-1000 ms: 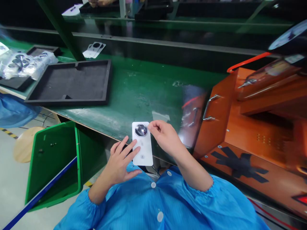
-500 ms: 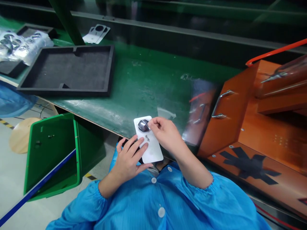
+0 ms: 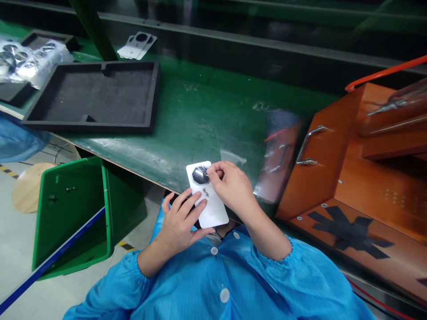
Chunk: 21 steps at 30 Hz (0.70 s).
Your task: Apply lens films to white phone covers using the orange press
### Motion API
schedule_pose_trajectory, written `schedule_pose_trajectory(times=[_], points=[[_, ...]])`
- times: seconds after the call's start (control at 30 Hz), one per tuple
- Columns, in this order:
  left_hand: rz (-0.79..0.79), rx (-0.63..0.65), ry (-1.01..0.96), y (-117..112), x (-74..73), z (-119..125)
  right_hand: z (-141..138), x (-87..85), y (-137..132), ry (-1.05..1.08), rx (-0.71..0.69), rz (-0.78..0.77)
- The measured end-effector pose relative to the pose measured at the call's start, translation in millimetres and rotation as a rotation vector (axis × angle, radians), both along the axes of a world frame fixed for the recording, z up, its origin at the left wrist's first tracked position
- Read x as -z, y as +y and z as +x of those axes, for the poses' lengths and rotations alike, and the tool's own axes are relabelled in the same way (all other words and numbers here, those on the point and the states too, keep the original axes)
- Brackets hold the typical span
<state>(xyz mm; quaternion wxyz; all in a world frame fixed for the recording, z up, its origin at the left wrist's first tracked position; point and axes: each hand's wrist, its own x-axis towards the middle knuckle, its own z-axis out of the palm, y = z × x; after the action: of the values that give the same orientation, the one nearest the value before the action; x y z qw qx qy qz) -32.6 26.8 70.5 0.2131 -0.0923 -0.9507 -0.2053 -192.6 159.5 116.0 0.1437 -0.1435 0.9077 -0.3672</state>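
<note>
A white phone back cover [image 3: 213, 211] with small dark lettering lies tilted in front of my body, by the bench edge. My left hand [image 3: 180, 218] holds it from the left, fingers spread across its face and thumb at the lower edge. Near its top sits a shiny dark octagonal lens piece [image 3: 199, 176]. My right hand [image 3: 231, 184] has thumb and index finger pinched at the right edge of that lens piece. What lies between those fingertips is hidden.
On the green bench stand a black foam tray [image 3: 106, 95], plastic-wrapped lens parts [image 3: 36, 60] and more white covers [image 3: 136, 46]. An orange machine [image 3: 320, 164] stands right, with a clear plastic sheet [image 3: 276, 155] beside it. Below left is a green bin [image 3: 75, 213].
My right fingertips stay at the lens edge with hardly any movement. The white cover has turned very slightly, its lower end a little to the right. The view has shifted slightly.
</note>
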Motion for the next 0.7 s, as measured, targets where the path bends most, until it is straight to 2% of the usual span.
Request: schedule_pose_trajectory(times=[0.3, 0.5, 0.7], points=[[0.011, -0.003, -0.001, 0.0, -1.1, -0.8, -1.6, 1.1, 2.6, 0.019, 0.003, 0.012], [0.011, -0.002, -0.002, -0.1, -1.0, -0.4, -2.2, -2.0, -0.2, -0.01, 0.018, 0.079], [0.01, -0.015, 0.0, 0.2, -0.2, 0.0, -0.6, 0.3, -2.3, 0.07, 0.003, 0.071]])
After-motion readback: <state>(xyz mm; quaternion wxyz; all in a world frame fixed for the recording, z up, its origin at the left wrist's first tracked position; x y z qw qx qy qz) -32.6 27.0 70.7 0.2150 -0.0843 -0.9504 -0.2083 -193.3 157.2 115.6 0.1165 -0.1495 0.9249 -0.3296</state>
